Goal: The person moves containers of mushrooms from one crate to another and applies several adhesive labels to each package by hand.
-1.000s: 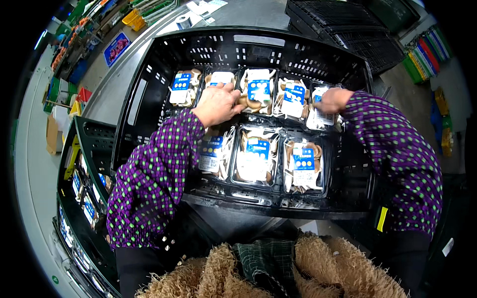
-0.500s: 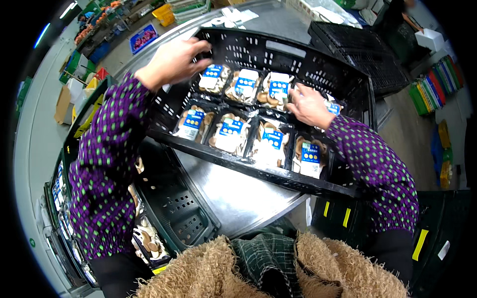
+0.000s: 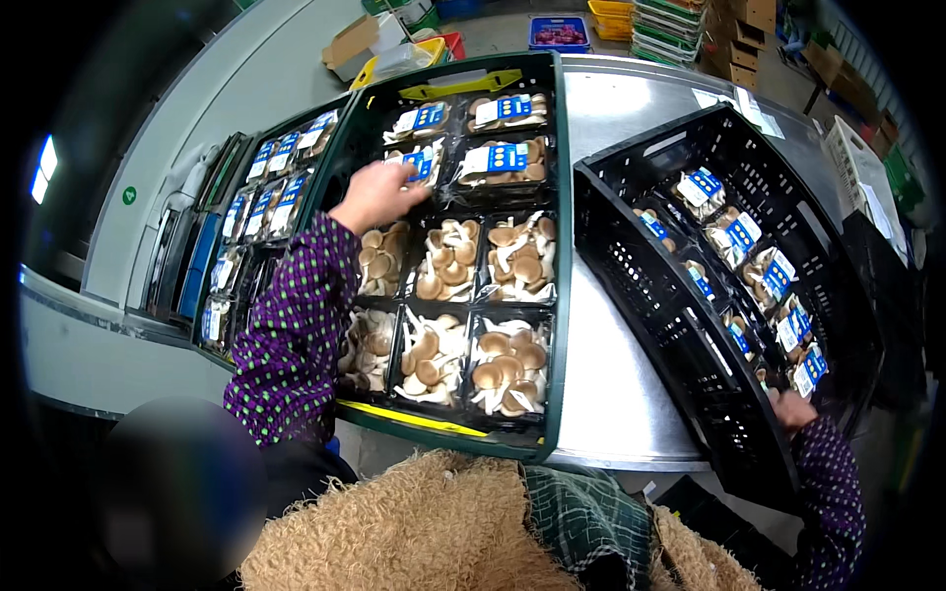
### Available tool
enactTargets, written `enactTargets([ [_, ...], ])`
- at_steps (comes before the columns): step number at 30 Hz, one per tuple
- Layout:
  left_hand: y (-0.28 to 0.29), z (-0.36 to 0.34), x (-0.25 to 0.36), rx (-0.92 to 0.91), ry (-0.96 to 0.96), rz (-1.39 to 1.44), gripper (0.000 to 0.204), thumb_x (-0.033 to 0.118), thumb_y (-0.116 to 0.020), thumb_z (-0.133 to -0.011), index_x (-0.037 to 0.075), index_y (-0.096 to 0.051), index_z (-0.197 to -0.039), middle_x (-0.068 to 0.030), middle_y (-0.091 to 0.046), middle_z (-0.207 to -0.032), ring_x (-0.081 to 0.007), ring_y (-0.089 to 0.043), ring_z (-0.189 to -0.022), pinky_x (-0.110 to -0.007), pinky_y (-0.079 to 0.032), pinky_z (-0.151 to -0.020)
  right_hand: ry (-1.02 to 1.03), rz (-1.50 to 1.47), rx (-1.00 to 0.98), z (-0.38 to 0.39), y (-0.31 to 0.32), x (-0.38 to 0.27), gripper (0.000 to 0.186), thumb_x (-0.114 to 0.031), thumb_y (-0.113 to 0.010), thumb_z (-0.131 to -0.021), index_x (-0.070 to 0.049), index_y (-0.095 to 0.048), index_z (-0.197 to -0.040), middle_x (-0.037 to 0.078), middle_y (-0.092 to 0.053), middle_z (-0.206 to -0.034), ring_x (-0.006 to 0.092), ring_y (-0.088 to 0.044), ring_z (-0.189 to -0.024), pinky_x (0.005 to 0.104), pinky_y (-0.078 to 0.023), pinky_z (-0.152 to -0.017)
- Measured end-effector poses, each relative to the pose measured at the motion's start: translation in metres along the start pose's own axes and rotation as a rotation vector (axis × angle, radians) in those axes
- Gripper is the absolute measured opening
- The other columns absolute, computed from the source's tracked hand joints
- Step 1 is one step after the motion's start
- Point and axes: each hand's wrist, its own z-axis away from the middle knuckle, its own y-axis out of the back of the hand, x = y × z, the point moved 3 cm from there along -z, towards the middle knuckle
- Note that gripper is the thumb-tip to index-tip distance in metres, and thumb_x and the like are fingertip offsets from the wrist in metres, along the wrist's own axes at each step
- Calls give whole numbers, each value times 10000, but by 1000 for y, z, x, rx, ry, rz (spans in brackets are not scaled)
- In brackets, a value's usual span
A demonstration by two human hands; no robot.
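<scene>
a metal table (image 3: 621,379) shows along the right side of the green crate (image 3: 555,295). the green crate holds six unlabelled mushroom packs (image 3: 448,261) in its near part and four labelled packs (image 3: 501,163) in its far part. to its right, set at an angle, is the black crate (image 3: 680,335) with more packs under blue-and-white labels, some partly hidden by its wall. a small blue crate (image 3: 560,45) sits well beyond the green crate. the left hand (image 3: 382,192) is over the green crate's left side, fingers half bent at a labelled pack; whether they grip, i cannot tell. the right hand (image 3: 791,409), well right of the green crate, is at the black crate's near end, too hidden to tell its grip.
</scene>
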Motion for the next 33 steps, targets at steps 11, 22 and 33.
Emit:
enactTargets([
  [11, -46, -30, 96, 497, -486, 58, 387, 235, -765, -732, 77, -585, -1036, -126, -547, -909, -314, -574, -869, -431, -489, -737, 6, -166, 24, -14, 47, -62, 346, -316, -607, -926, 19, -635, -1006, 113, -689, -810, 191, -639, -672, 350, -514, -602],
  [22, 23, -66, 18, 620, -240, 650, 181, 122, -526, -1002, -33, -616, -1025, -87, -644, -943, -178, -583, -838, -284, -471, -803, -314, -766, 700, 61, 90, -3, 374, -343, -596, -968, 4, -611, -827, 38, -634, -713, 92, -616, -613, 242, -488, -536],
  [33, 110, -13, 419, 723, -1084, 445, 90, 112, -641, -784, 100, -563, -828, -93, -559, -745, -288, -616, -578, -417, -506, -503, -64, -1543, 359, 45, 107, -75, 837, -720, -507, -864, 33, -497, -1231, 209, -649, -1071, 280, -703, -856, 348, -604, -720],
])
